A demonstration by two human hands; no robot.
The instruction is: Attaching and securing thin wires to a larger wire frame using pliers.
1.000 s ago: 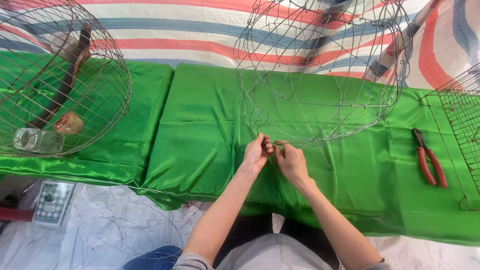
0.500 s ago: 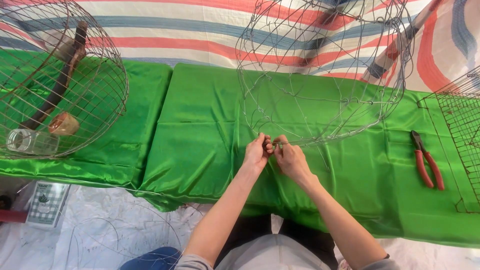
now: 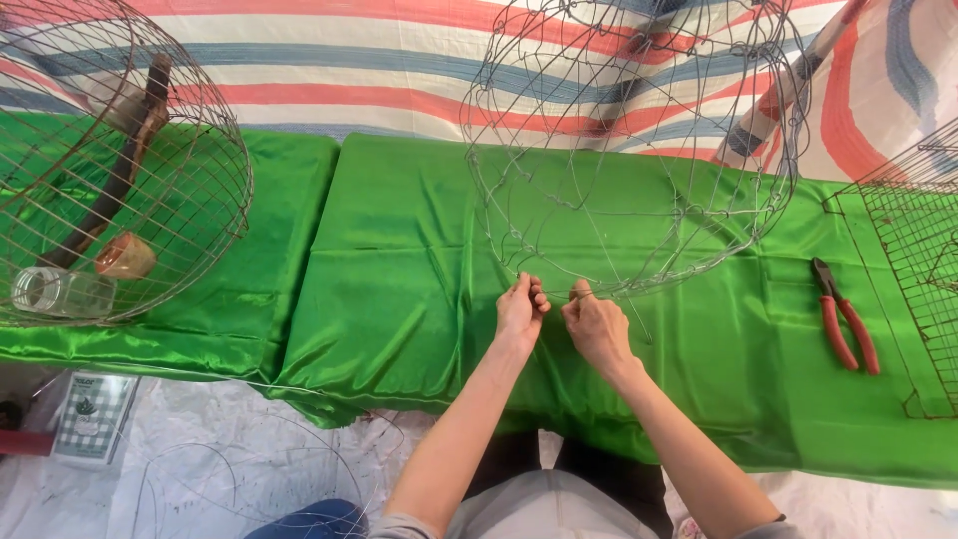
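1. Two hands meet at the near rim of the half-built wire basket frame (image 3: 629, 150), which stands on the green satin cloth (image 3: 419, 250). That's all the head view gives us, the only view there is.
2. The left hand (image 3: 520, 311) is bunched tight, fingertips (image 3: 532, 292) pinched on a thin strand at the bottom hoop. What sits between the pads is too fine to make out, but it looks like the wire itself.
3. The right hand (image 3: 596, 324) is curled close beside it, thumb and forefinger nipped on the same stretch of rim; the two hands are almost touching.
4. My read: this is the tying or twisting stage, binding one wire to the hoop by hand. The next move would call for a firm pinch from one hand while the other turns the loose end round, keeping the frame from rolling.
5. The red-handled pliers (image 3: 843, 319) lie untouched on the cloth, well apart to the right.
6. A finished round cage (image 3: 110, 170) sits far left, a flat mesh panel (image 3: 913, 269) at the right edge.
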